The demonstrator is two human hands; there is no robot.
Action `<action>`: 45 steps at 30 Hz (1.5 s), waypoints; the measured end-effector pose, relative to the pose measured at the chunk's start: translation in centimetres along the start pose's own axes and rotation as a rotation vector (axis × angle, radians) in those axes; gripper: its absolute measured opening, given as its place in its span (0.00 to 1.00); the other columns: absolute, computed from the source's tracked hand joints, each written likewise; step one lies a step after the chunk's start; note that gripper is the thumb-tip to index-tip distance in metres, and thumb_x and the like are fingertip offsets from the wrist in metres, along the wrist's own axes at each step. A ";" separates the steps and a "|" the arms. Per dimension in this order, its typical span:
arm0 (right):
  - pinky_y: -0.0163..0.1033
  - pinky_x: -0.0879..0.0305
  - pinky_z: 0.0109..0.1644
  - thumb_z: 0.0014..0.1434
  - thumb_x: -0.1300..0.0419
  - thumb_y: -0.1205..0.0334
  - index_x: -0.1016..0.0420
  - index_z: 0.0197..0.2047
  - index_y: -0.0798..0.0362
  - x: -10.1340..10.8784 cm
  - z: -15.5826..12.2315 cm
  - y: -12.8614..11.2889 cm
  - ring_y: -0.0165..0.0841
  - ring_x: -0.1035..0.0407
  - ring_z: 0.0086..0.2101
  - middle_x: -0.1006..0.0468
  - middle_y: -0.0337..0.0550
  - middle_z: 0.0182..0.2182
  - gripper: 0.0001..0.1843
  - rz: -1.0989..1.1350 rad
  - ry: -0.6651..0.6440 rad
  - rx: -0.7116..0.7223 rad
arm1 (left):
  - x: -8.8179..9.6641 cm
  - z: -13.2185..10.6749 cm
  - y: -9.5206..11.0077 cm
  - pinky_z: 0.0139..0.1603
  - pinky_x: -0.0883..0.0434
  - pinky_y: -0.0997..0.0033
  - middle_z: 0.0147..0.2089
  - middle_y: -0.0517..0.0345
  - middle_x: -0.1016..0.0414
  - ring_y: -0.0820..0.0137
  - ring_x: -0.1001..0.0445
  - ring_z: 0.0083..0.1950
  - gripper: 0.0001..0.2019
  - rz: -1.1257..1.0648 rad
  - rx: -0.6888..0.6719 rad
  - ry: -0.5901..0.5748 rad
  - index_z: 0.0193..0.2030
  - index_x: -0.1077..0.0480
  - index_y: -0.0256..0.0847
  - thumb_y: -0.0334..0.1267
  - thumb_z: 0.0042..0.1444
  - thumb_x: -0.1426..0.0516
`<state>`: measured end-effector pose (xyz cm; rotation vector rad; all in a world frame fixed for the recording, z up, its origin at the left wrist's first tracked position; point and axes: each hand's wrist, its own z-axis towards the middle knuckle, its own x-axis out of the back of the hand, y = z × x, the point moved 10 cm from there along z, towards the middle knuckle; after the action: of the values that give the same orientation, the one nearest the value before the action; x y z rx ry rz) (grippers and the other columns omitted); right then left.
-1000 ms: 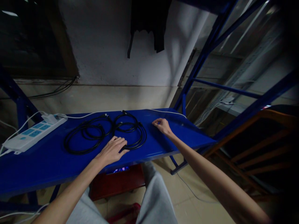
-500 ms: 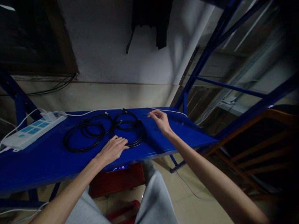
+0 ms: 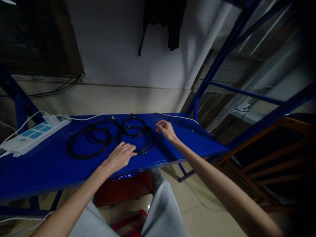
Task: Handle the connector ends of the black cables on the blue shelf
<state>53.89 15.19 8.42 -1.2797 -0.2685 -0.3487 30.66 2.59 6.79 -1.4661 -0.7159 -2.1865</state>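
Two coils of black cable lie side by side on a blue table [image 3: 49, 171]: the left coil [image 3: 71, 149] and the right coil [image 3: 151, 141]. My left hand [image 3: 120, 156] rests at the near left side of the right coil, its fingers bent over the cable and partly hiding it. Beyond that coil, to its right, my right hand [image 3: 168, 130] hovers just above the tabletop. Its thumb and fingertips are pinched together; anything between them is too small or hidden to make out. Plugs show at the cable ends.
A white power strip [image 3: 36, 135] with blue sockets stands at the left, a white cord [image 3: 98, 115] running along the table's back edge. Blue frame posts [image 3: 197, 102] rise at both sides. A wooden chair [image 3: 249, 158] is at the right, a reddish-brown stool [image 3: 123, 191] below.
My right hand's fingers have closed in more, and the thin dark bits seen at its fingertips and on the table below are no longer visible. My left hand stays on the coil.
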 end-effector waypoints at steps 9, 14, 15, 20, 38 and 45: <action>0.34 0.52 0.25 0.62 0.43 0.47 0.26 0.40 0.54 2.8 -0.7 -0.4 0.28 0.45 0.20 0.37 0.33 0.18 0.18 -0.337 0.066 0.050 | 0.1 0.0 0.1 0.45 0.39 0.62 0.35 0.57 0.27 0.64 0.29 0.39 0.10 -0.017 -0.009 0.017 0.36 0.39 0.42 0.35 0.72 0.51; 0.35 0.43 0.32 0.60 0.36 0.55 0.20 0.50 0.53 -2.1 -1.3 -2.9 0.31 0.34 0.27 0.26 0.38 0.26 0.17 -0.652 -0.221 0.195 | 0.0 0.0 -0.1 0.45 0.39 0.62 0.36 0.57 0.27 0.64 0.29 0.40 0.10 -0.021 0.001 0.023 0.37 0.38 0.42 0.37 0.72 0.51; 0.35 0.41 0.34 0.59 0.34 0.57 0.21 0.53 0.52 -3.0 -1.3 -2.8 0.33 0.31 0.29 0.23 0.40 0.29 0.19 -0.705 -0.260 0.195 | 0.0 0.0 -0.1 0.45 0.39 0.61 0.35 0.57 0.27 0.64 0.29 0.40 0.10 -0.024 0.000 0.022 0.37 0.37 0.42 0.37 0.72 0.51; 0.36 0.36 0.40 0.60 0.35 0.64 0.17 0.45 0.49 -5.5 -0.7 -1.9 0.38 0.25 0.37 0.17 0.45 0.38 0.10 -0.840 -0.281 0.168 | 0.0 0.0 -0.1 0.46 0.38 0.61 0.36 0.56 0.27 0.63 0.28 0.41 0.10 -0.018 0.003 0.016 0.37 0.37 0.42 0.39 0.72 0.51; 0.38 0.43 0.32 0.59 0.36 0.59 0.36 0.63 0.57 4.6 -1.2 0.3 0.35 0.35 0.25 0.27 0.40 0.24 0.31 -0.799 -0.144 0.026 | -0.4 -0.2 -0.7 0.55 0.36 0.58 0.42 0.54 0.23 0.62 0.25 0.46 0.15 -0.003 0.053 -0.015 0.46 0.33 0.41 0.50 0.71 0.50; 0.35 0.45 0.31 0.65 0.49 0.61 0.32 0.41 0.54 3.7 -3.1 -4.5 0.31 0.38 0.25 0.30 0.39 0.25 0.08 -0.630 -0.131 0.175 | -0.3 -0.4 -0.2 0.57 0.35 0.59 0.44 0.54 0.22 0.63 0.24 0.49 0.11 0.023 0.012 0.014 0.49 0.30 0.42 0.44 0.72 0.50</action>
<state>55.48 10.76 12.98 -1.0228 -0.8028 -0.7588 30.33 2.53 6.33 -1.4444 -0.7022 -2.1694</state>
